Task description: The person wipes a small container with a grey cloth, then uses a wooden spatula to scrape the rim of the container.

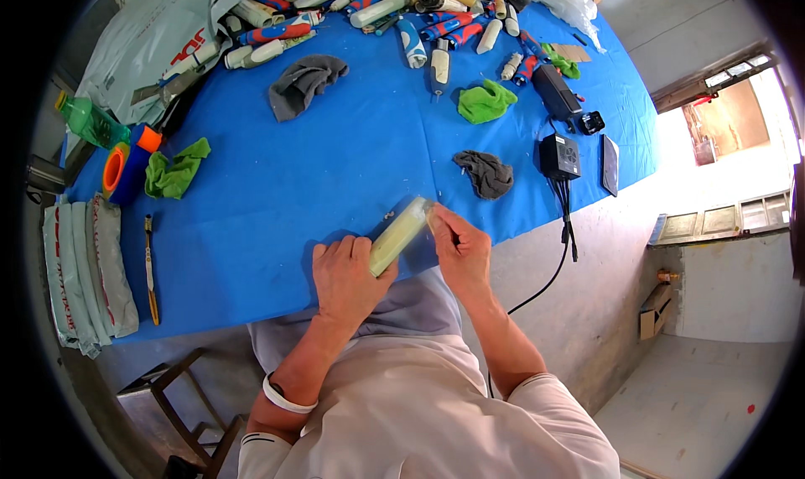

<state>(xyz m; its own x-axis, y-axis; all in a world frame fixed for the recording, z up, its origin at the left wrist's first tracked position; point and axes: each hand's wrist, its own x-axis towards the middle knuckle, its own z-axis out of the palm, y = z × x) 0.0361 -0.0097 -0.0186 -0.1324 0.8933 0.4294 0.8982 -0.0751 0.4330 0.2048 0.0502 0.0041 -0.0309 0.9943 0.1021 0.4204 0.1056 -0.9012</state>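
The left hand [344, 278] grips the lower end of a pale yellow-green handle [400, 236] over the counter's [277, 202] near edge. Its long axis runs diagonally, the upper end pointing away and to the right. The right hand [461, 248] pinches that upper end with its fingertips. More handles [369, 5] lie heaped along the far edge, with no container around them.

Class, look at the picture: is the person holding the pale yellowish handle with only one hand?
No: both the left hand and the right hand grip the pale yellowish handle.
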